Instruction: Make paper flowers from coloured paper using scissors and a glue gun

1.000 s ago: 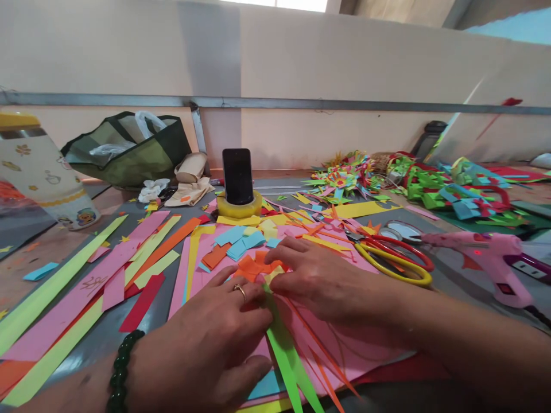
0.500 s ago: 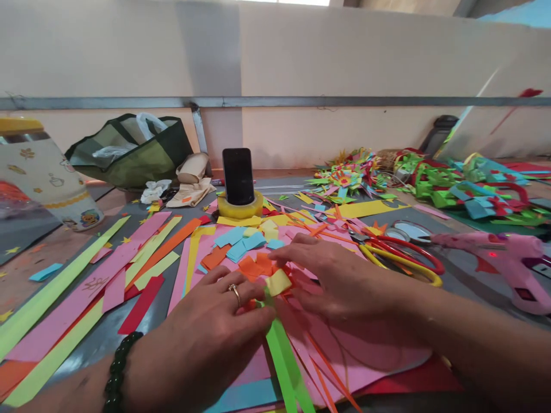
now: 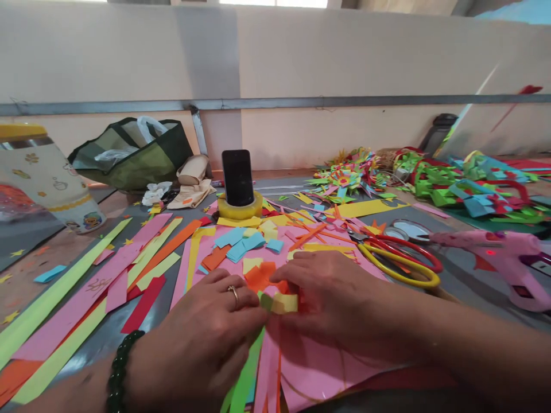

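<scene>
Over the pink paper sheet, my left hand, with a ring and a dark bead bracelet, pinches a paper strip decoration near its top. Green strips and pink strips hang from it toward me. My right hand curls against the decoration's other side, its fingers around a small pale yellow paper piece and partly hidden orange paper. Just beyond my fingers lie loose orange paper pieces, blue pieces and a pale yellow piece.
A phone stands in a yellow tape roll. To the right are scissors and a pink glue gun. Long paper strips lie left, near a tumbler and a green bag. Finished-looking paper decorations sit at the back.
The hanging strips have swung left, with pink ones now in front of the green. My right hand has lowered slightly and closed in on the decoration, and its fingers have curled.
</scene>
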Motion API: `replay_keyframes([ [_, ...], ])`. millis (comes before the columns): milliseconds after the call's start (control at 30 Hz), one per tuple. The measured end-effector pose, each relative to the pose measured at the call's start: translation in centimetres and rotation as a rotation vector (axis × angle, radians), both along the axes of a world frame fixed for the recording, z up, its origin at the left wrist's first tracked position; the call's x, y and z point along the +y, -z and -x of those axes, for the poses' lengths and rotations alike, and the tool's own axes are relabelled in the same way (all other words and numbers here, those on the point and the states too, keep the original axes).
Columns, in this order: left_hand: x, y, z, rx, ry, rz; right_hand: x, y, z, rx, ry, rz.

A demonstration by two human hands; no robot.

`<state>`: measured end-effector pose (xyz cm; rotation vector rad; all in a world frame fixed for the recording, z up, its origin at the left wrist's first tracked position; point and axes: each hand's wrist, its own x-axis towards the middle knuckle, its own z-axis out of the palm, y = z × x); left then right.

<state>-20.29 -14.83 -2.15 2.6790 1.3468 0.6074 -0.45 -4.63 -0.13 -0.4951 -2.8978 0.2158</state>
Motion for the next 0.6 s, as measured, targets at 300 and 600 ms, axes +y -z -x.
replay_keyframes([
  [300,0.2,0.0,-0.2,0.056,0.014,-0.031,6.3,-5.8,-5.4,0.315,0.440,0.001],
  [600,0.7,4.1,0.8,0.168,-0.050,-0.272,-1.4,-6.3,-14.5,0.134,0.930,-0.102],
])
